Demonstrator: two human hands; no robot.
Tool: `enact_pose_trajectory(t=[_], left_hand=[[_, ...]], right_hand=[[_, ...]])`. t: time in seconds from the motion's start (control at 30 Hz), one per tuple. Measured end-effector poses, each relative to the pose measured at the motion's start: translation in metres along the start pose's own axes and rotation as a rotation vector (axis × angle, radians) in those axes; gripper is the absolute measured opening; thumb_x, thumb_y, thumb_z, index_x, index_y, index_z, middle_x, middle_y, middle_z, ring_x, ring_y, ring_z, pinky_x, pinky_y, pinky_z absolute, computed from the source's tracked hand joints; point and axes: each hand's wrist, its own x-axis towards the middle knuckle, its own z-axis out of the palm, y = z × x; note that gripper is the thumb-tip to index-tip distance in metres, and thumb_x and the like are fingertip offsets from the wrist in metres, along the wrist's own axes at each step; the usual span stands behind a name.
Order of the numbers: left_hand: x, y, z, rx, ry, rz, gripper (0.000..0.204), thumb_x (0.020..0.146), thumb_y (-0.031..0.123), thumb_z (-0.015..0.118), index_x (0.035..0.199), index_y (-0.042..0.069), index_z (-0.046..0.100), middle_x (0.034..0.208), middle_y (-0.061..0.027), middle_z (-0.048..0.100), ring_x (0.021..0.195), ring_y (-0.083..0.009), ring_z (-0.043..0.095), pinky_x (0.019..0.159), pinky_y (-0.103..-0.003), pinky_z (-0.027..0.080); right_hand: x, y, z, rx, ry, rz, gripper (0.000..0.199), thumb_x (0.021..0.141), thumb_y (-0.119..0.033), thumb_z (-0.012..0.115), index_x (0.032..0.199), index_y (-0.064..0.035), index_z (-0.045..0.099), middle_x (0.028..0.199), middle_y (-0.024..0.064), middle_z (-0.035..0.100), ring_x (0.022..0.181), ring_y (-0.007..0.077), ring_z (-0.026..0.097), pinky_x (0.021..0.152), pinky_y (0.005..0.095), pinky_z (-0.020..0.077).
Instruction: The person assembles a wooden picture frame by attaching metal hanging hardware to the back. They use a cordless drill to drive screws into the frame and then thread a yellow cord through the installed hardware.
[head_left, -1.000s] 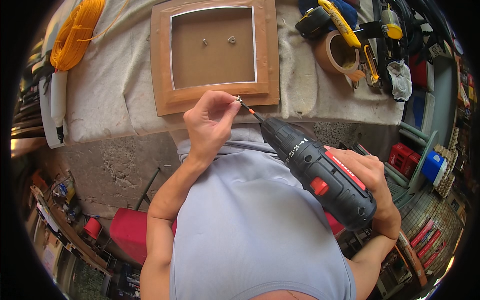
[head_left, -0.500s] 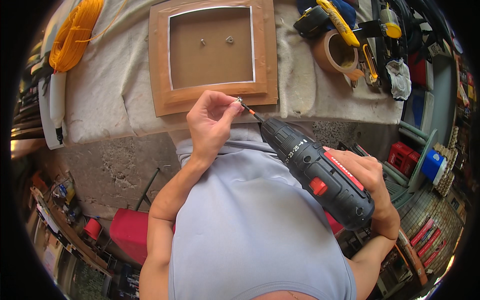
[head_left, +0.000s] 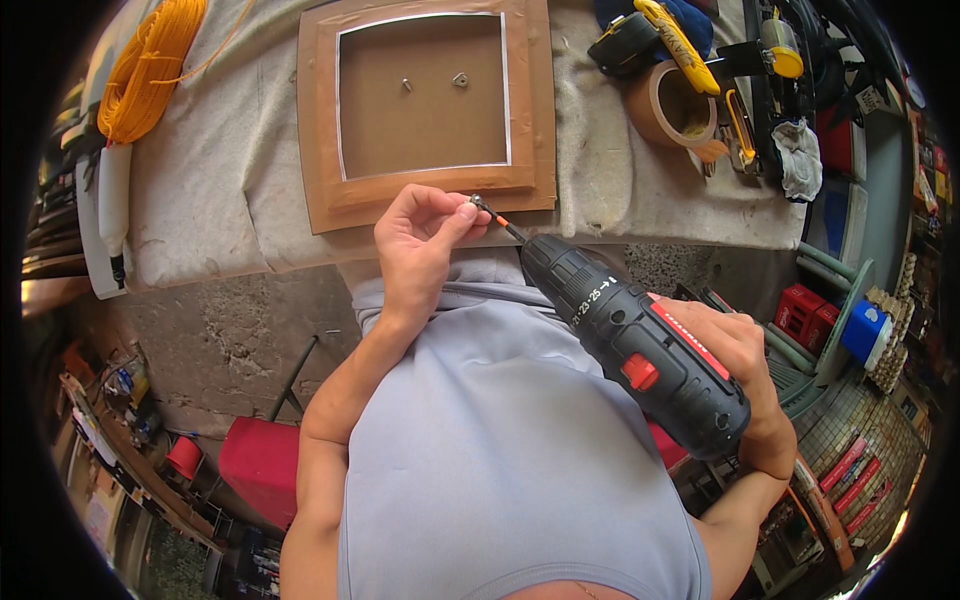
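Observation:
My right hand is wrapped around a black-and-red cordless drill, which points up and left. An orange-banded driver bit sticks out of its chuck. My left hand is closed in a pinch of thumb and fingers on a small metal fitting at the bit's tip; its exact form is too small to make out. Just beyond my hands lies a brown picture frame, taped along its edges. On its recessed brown backing rest a small screw and a small metal hanger plate.
A pale cloth covers the table. At right are a roll of brown tape, a yellow utility knife and a black tape measure. Orange cord and a white tube lie at left. A red seat shows below.
Both hands stay almost in place. The metal fitting at the bit's tip has shifted very slightly, and the drill has rolled a little.

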Motion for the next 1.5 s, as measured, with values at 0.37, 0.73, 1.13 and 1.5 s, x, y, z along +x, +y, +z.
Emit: enact_pose_trajectory(t=[0.37,0.73,1.13,1.5], left_hand=[[-0.0016,0.0007,0.0012,0.108,-0.012,0.05,0.011,0.092,-0.001,0.069,0.091,0.002,0.058,0.099,-0.0108,0.069,0.088,-0.0151,0.07,0.083,-0.032,0.063],[-0.0015,-0.0003,-0.0002,0.101,0.017,0.026,0.008,0.093,0.0,0.067,0.096,0.001,0.06,0.096,-0.0098,0.068,0.087,-0.016,0.071,0.082,-0.032,0.063],[-0.0017,0.0005,0.0022,0.105,0.017,0.052,0.013,0.092,-0.002,0.067,0.099,0.001,0.056,0.096,-0.0107,0.068,0.085,-0.0169,0.071,0.08,-0.033,0.063],[-0.0025,-0.0009,0.0021,0.174,0.0,0.118,0.016,0.092,-0.002,0.068,0.099,0.002,0.054,0.097,-0.0113,0.069,0.087,-0.0166,0.071,0.082,-0.032,0.062]], right_hand=[[0.0012,-0.001,-0.0004,0.022,-0.014,0.009,0.052,0.077,-0.016,0.075,0.121,0.0097,0.063,0.112,0.0259,0.07,0.099,0.0375,0.072,0.086,0.0393,0.0568],[0.0032,-0.0055,-0.0029,0.004,-0.004,0.011,0.052,0.075,-0.017,0.076,0.118,0.01,0.064,0.11,0.0259,0.07,0.098,0.0379,0.072,0.085,0.0393,0.0569],[0.0038,-0.0029,-0.0001,0.016,-0.014,0.024,0.052,0.076,-0.016,0.075,0.12,0.01,0.063,0.111,0.0258,0.07,0.099,0.0381,0.072,0.085,0.0398,0.0573],[0.0043,-0.0003,0.0014,-0.016,0.009,-0.018,0.052,0.075,-0.015,0.076,0.119,0.009,0.063,0.108,0.0248,0.071,0.096,0.0366,0.073,0.082,0.0389,0.0584]])
